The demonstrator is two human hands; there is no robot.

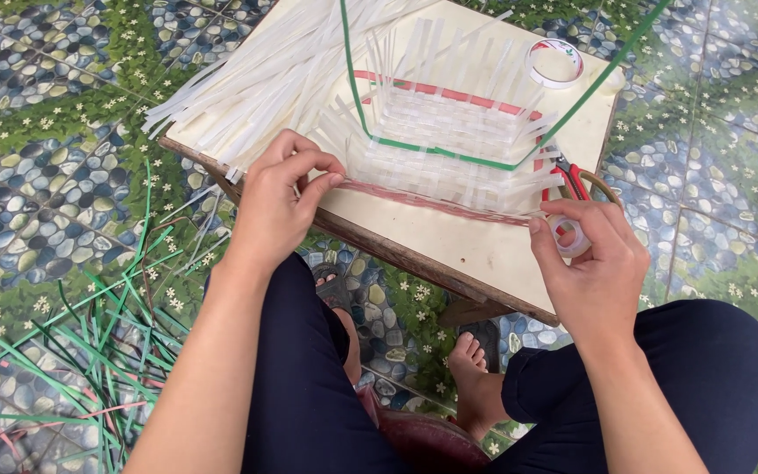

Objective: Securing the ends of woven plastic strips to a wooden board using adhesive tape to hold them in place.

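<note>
A half-woven basket [449, 140] of white plastic strips sits in the middle of a small pale worktop [475, 254], its loose uprights sticking up all round and a red strip [432, 200] running along its near edge. The left hand [278, 197] rests at the basket's near left corner, its fingers [313, 171] curled and pinched on the end of the red strip where it meets the white weave. The right hand [594, 263] is at the near right corner, its fingers closed round a small roll of clear tape [569, 235], thumb tip touching the strip's right end. Just behind that hand lie red-handled scissors [572, 178], partly hidden. A green strip [449, 156] loops across the basket's inside and rises out of the top of the view on both sides. A second, larger tape roll [554, 63] lies at the far right of the worktop, well apart from both hands. A sheaf of loose white strips [256, 79] fans off the left end of the worktop. On the tiled floor [37, 193] to the left lies a tangle of green strips [89, 351].
</note>
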